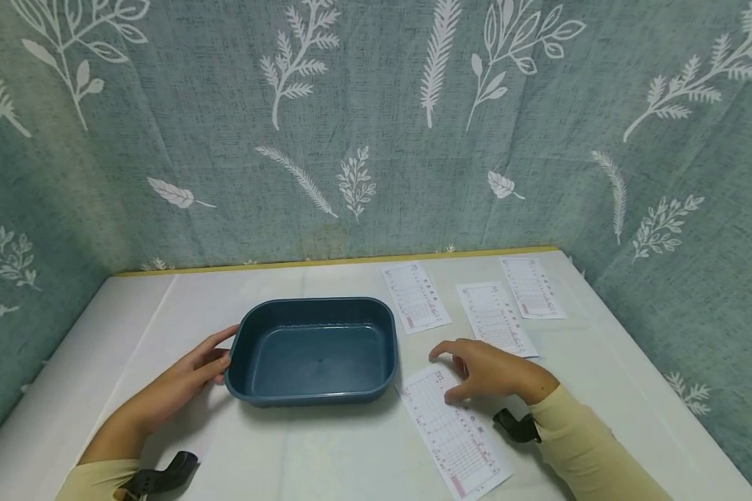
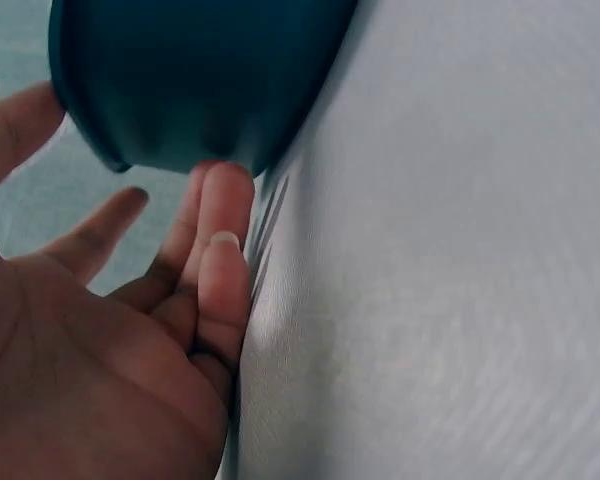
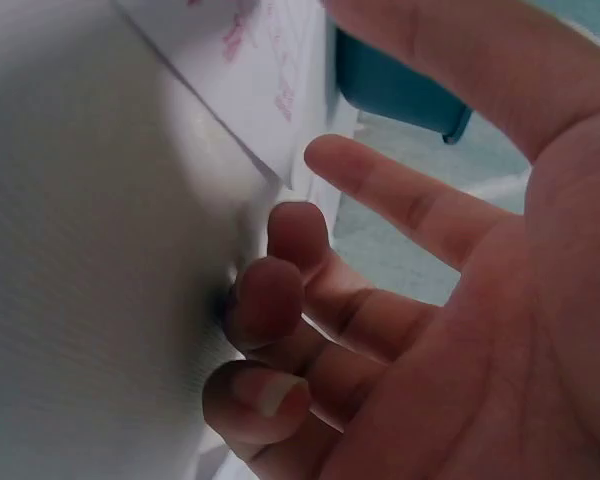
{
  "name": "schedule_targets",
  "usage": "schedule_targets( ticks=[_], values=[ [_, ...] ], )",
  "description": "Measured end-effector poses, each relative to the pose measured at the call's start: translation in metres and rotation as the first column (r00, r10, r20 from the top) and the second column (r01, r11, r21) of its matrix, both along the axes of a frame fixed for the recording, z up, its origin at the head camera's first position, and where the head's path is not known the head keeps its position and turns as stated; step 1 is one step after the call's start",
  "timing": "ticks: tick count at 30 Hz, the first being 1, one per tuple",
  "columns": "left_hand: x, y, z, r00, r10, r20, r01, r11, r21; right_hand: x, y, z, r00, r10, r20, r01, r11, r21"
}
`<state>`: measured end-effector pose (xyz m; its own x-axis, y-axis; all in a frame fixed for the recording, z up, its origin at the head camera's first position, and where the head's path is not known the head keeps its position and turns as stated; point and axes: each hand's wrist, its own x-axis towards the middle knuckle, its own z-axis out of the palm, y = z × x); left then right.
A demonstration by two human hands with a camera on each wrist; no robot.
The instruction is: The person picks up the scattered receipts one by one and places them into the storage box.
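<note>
A dark teal plastic basin [image 1: 319, 398] stands on the white table, its inside bare. My left hand [image 1: 200, 365] is at its left end, fingertips against the rim and the lower wall, fingers loosely bent. In the left wrist view, the hand [image 2: 110, 340] shows its palm, with fingertips at the base of the basin [image 2: 195, 90]. My right hand [image 1: 485, 372] hangs low over the nearest printed paper slip [image 1: 454, 435], thumb and forefinger spread apart. The right wrist view shows that hand [image 3: 420, 290] holding nothing, with the slip's corner [image 3: 250, 100] just past the fingertips.
Behind the right hand lie further printed slips: one [image 1: 416, 298] beside the basin, another [image 1: 498, 316] just beyond the hand, a third [image 1: 533, 289] toward the back right. A leaf-patterned green cloth [image 1: 376, 174] encloses the white table [image 1: 326, 459] at the back and sides.
</note>
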<state>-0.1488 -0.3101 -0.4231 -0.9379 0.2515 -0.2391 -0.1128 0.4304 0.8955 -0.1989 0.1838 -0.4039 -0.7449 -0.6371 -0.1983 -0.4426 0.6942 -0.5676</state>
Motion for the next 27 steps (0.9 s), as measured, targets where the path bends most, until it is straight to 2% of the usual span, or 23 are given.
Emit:
schedule_targets(
  ticks=[5, 9, 27],
  values=[
    [-0.0011, -0.0022, -0.0044, 0.999, -0.03, -0.024, 0.032, 0.998, 0.055, 0.0012, 0.0008, -0.0011, 1.0, -0.011, 0.007, 0.011, 1.0, 0.022],
    [-0.002, -0.0022, -0.0031, 0.998, -0.048, -0.04, 0.05, 0.996, 0.073, 0.0015, 0.0004, -0.0028, 1.0, -0.028, -0.01, 0.028, 0.999, 0.04],
    [0.001, -0.0019, -0.0051, 1.0, 0.011, 0.007, -0.012, 0.998, 0.059, 0.0034, -0.0029, -0.0057, 1.0, -0.027, -0.004, 0.028, 0.999, 0.039]
  ],
)
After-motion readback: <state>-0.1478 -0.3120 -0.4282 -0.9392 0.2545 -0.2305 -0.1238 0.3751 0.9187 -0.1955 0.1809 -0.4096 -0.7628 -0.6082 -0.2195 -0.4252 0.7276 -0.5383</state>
